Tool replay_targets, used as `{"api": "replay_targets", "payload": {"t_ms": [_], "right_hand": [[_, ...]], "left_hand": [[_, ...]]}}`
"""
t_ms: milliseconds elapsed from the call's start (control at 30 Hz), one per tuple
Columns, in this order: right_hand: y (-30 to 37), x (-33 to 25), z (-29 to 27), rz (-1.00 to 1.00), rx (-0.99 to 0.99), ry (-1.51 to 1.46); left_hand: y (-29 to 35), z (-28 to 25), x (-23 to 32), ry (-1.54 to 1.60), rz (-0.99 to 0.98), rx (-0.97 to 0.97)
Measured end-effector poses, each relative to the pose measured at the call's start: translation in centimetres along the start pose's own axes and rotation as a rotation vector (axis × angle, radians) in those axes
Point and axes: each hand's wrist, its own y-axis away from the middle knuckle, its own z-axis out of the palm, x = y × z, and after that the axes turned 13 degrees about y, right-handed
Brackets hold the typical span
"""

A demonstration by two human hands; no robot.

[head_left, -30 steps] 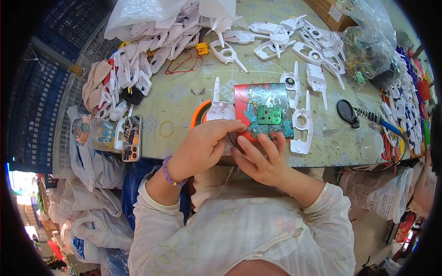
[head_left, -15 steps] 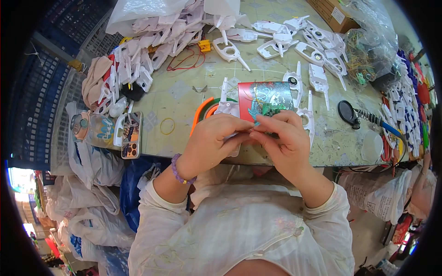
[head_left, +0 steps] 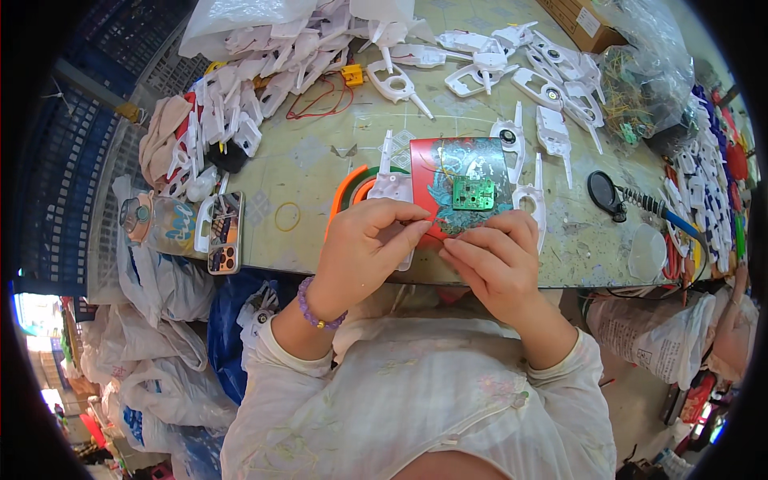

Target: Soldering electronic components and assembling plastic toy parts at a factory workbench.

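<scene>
My left hand (head_left: 370,244), with a purple bead bracelet at the wrist, holds its thumb and forefinger pinched together at the table's front edge. Facing it, a small gap away, my right hand (head_left: 498,258) has its thumb pressed against its fingertips. Whatever sits in either pinch is too small to make out. Just beyond the fingers a green circuit board (head_left: 474,194) lies on a red and teal patterned sheet (head_left: 422,178). A white plastic shell with a long stem (head_left: 389,186) rests beyond my left hand, beside an orange and green curved piece (head_left: 344,196).
White plastic shells (head_left: 308,60) are heaped at the back left, and several more (head_left: 480,68) lie at the back. A phone (head_left: 226,232) and a bottle (head_left: 170,224) stand at left. At right lie a round black-rimmed tool (head_left: 604,194) and a clear plastic lid (head_left: 646,252).
My hands have moved apart from each other, the right one downward. The circuit board, partly covered by the fingers before, now shows whole on the patterned sheet.
</scene>
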Motion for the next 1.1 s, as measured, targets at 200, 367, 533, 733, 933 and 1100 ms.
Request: {"api": "replay_targets", "payload": {"t_ms": [200,367,533,733,933,1100], "right_hand": [[-0.5,0.0,0.4,0.168,0.006,-0.041],[-0.7,0.3,0.1,0.218,-0.002,-0.045],[-1.2,0.3,0.1,0.262,-0.017,-0.035],[-0.8,0.4,0.0,0.261,-0.045,-0.043],[-0.6,1.0,0.0,0.264,-0.046,-0.030],[-0.9,1.2,0.3,0.177,-0.007,-0.058]], "left_hand": [[-0.2,0.0,0.1,-0.058,0.034,-0.055],[-0.3,0.9,-0.4,0.000,0.063,-0.017],[-0.2,1.6,-0.1,-0.033,0.039,0.049],[-0.6,1.9,-0.3,0.035,-0.002,0.095],[-0.9,2.0,-0.7,0.012,0.091,0.051],[-0.9,1.8,-0.6,-0.046,0.126,-0.006]]}}
